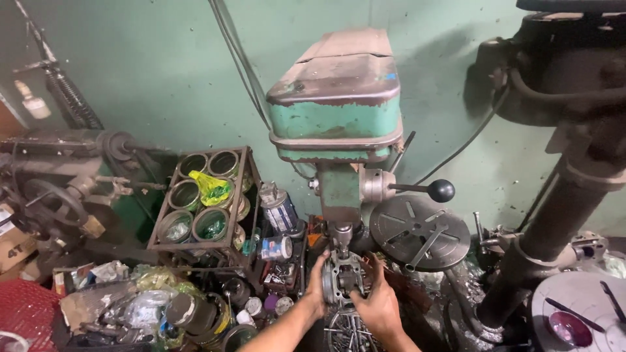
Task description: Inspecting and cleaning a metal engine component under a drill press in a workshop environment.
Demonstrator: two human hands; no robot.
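Both hands' grips clasp the metal casting between them.

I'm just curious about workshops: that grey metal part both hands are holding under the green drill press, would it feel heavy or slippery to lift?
The grey metal part looks thick and solid, so probably heavy for its size and fully stiff. The left hand and right hand grip opposite sides, suggesting weight. Its dull, grimy surface may be oily, so perhaps slippery.

This is a cluttered metal workshop, shown by a worn green drill press with a black-knobbed feed lever, a second machine column, a rack of used tins, belt-driven machinery and scattered metal shavings.
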